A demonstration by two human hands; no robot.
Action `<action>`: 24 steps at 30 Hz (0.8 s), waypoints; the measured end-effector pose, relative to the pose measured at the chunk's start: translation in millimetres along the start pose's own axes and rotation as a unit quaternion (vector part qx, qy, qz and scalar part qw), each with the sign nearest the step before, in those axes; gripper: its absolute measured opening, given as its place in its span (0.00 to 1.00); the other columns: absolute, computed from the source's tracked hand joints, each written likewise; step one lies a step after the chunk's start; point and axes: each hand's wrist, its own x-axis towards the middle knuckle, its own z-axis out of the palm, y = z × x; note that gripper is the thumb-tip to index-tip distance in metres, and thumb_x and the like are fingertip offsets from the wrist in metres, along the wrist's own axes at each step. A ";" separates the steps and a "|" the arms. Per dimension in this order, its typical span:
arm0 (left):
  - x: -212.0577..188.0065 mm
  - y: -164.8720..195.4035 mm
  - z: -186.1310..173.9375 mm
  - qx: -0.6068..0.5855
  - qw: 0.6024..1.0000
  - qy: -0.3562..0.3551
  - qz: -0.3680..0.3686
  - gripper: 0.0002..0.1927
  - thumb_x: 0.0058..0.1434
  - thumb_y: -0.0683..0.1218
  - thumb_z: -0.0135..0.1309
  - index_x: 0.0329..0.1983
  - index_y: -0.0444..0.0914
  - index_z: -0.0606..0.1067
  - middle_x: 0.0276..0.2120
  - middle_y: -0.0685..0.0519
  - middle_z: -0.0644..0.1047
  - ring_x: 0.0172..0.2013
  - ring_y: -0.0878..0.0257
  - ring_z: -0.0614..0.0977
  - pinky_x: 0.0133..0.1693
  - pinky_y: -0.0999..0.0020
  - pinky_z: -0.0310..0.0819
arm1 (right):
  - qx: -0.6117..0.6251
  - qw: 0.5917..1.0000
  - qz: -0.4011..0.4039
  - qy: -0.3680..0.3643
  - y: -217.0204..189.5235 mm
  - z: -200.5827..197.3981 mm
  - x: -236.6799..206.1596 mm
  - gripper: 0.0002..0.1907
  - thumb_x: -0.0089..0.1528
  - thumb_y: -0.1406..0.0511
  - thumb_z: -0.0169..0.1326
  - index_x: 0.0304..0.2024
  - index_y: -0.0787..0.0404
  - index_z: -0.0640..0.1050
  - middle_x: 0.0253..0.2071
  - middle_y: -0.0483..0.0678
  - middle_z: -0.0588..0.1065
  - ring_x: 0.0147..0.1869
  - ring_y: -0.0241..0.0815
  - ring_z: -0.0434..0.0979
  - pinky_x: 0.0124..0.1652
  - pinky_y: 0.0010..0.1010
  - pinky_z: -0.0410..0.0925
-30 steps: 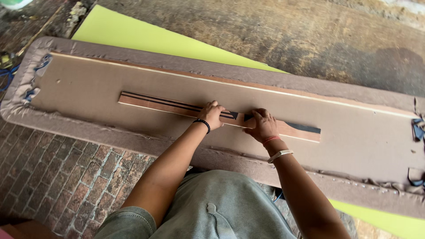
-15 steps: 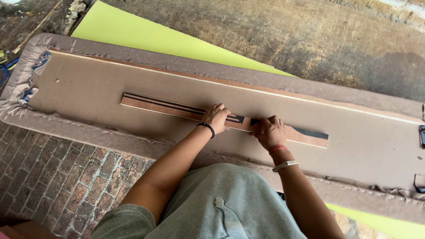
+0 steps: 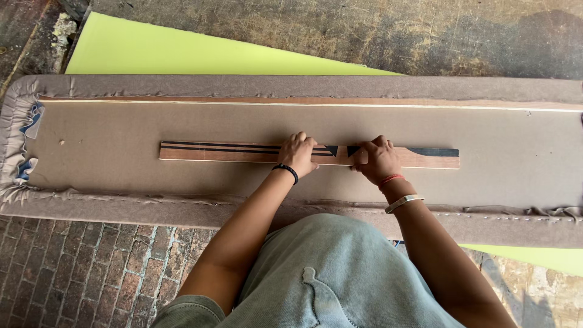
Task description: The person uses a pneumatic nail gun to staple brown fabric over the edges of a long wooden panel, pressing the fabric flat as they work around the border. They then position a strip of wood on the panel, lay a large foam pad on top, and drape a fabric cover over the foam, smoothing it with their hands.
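Both hands press flat on the long wooden strip (image 3: 243, 152) in the middle of the brown panel (image 3: 121, 130): left hand (image 3: 299, 154) with fingers curled, right hand (image 3: 378, 159) just beside it.

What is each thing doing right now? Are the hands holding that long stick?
Left hand: fingers curled, pressing on the wooden strip.
Right hand: fingers curled, pressing on the strip.
Wooden strip: lying flat along the panel, under both hands.
Panel: lying flat, fabric folded over its edges.
Foam sheet: flat underneath, partly covered by the panel.
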 end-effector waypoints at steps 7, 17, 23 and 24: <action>-9.3 -8.9 9.0 -0.052 0.996 0.066 0.023 0.32 0.48 0.53 0.72 0.57 0.45 0.75 0.50 0.51 0.72 0.57 0.53 0.72 0.63 0.55 0.63 | 0.004 0.999 -0.038 0.017 8.3 5.7 -1.2 0.30 0.48 0.53 0.73 0.52 0.46 0.81 0.55 0.49 0.70 0.62 0.53 0.68 0.61 0.42 0.66; -24.7 -8.7 18.8 -0.100 0.982 0.146 0.072 0.32 0.52 0.49 0.69 0.61 0.43 0.73 0.52 0.51 0.72 0.56 0.50 0.72 0.62 0.56 0.64 | 0.030 0.999 -0.039 0.020 16.9 13.8 -2.3 0.35 0.47 0.54 0.73 0.57 0.47 0.78 0.56 0.49 0.69 0.63 0.53 0.66 0.62 0.41 0.64; -30.0 -0.8 15.0 -0.091 0.978 0.170 0.072 0.32 0.53 0.47 0.68 0.61 0.42 0.72 0.54 0.50 0.72 0.59 0.50 0.71 0.64 0.56 0.62 | 0.036 0.998 -0.049 0.032 13.8 11.0 -5.3 0.36 0.45 0.55 0.74 0.57 0.45 0.79 0.56 0.47 0.70 0.63 0.52 0.67 0.63 0.41 0.64; -30.6 0.5 15.0 -0.091 0.978 0.173 0.072 0.32 0.53 0.47 0.68 0.62 0.42 0.72 0.54 0.50 0.72 0.59 0.50 0.71 0.65 0.55 0.61 | 0.035 0.998 -0.051 0.033 13.7 10.8 -5.2 0.37 0.45 0.55 0.74 0.57 0.45 0.79 0.56 0.47 0.70 0.63 0.52 0.67 0.63 0.41 0.64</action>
